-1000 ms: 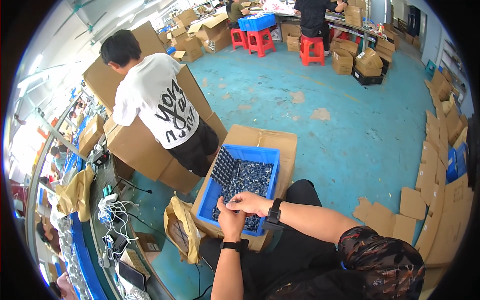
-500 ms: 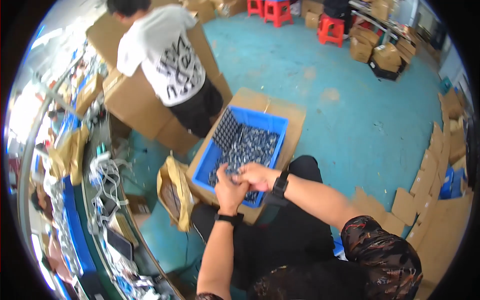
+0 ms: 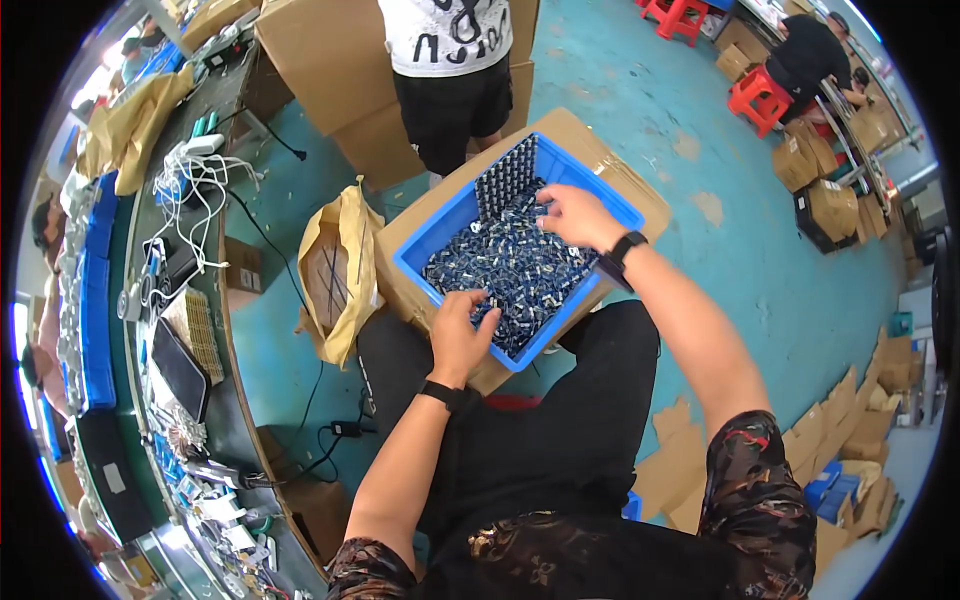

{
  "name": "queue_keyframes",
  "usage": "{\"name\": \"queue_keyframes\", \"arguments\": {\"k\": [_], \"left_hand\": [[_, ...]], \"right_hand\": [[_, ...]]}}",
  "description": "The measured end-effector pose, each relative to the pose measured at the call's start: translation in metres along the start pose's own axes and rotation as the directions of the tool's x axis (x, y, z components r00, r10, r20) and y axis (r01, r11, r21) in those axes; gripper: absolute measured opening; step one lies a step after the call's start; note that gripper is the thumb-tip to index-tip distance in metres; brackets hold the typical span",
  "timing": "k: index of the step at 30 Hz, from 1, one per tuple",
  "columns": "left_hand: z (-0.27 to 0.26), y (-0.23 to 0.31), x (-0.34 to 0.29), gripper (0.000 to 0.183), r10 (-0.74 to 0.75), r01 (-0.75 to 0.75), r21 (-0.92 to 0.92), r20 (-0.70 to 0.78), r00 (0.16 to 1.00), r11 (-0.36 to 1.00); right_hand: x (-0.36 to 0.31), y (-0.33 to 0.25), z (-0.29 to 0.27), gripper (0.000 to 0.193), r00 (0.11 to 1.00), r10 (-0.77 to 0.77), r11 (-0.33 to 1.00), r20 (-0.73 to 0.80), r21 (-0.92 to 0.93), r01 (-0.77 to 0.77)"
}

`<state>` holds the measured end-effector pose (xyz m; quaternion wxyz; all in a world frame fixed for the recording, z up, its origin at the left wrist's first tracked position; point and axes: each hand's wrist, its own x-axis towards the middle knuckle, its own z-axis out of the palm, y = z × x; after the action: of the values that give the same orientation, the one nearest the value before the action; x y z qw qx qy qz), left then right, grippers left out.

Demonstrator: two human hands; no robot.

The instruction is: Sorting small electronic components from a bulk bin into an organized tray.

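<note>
A blue plastic bin (image 3: pixel 420 244) sits in front of me, filled with a heap of small dark-blue electronic parts (image 3: pixel 500 258) with metal bits. Leaning upright at its far left corner is a dark panel (image 3: pixel 508 180) with rows of small light dots. My right hand (image 3: pixel 580 217) hangs over the far right part of the heap, fingers apart and bent toward the parts beside the panel. At the bin's near left rim is my left hand (image 3: pixel 463 335), thumb and fingers spread over the parts. I make out nothing held in either hand.
The bin rests on a cardboard box (image 3: pixel 635 195) before my knees. Left of it stands an open brown paper sack (image 3: pixel 330 270), then a long workbench with white cables (image 3: pixel 195 190) and a dark tablet-like device (image 3: pixel 180 370). A person (image 3: pixel 450 80) stands beyond; red stools (image 3: pixel 760 100) are farther right.
My hands were together over the bin's near end; now they are apart, the right one farther out and to the right. The view has shifted, and the panel shows more fully.
</note>
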<state>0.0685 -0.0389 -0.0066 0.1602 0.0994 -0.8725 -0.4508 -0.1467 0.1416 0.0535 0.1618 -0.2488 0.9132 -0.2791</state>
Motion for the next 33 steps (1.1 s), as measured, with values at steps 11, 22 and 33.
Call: {"name": "queue_keyframes", "arguments": {"k": [11,22,33], "left_hand": [[-0.033,0.013,-0.022,0.025,-0.053,0.097,-0.229,0.188,0.981,0.969],[-0.031,0.01,-0.028,0.025,-0.13,0.171,-0.265,0.166,0.977,0.949],[-0.04,0.024,-0.043,0.026,-0.125,0.17,-0.269,0.176,0.976,0.948]], "right_hand": [[0.075,-0.002,0.053,0.06,0.887,-0.451,0.644,-0.102,-0.725,0.244],[0.045,0.031,0.047,0.034,0.795,-0.569,0.628,-0.21,-0.735,0.255],[0.021,0.022,0.023,0.005,0.627,-0.779,0.398,0.0,-0.772,0.495]]}}
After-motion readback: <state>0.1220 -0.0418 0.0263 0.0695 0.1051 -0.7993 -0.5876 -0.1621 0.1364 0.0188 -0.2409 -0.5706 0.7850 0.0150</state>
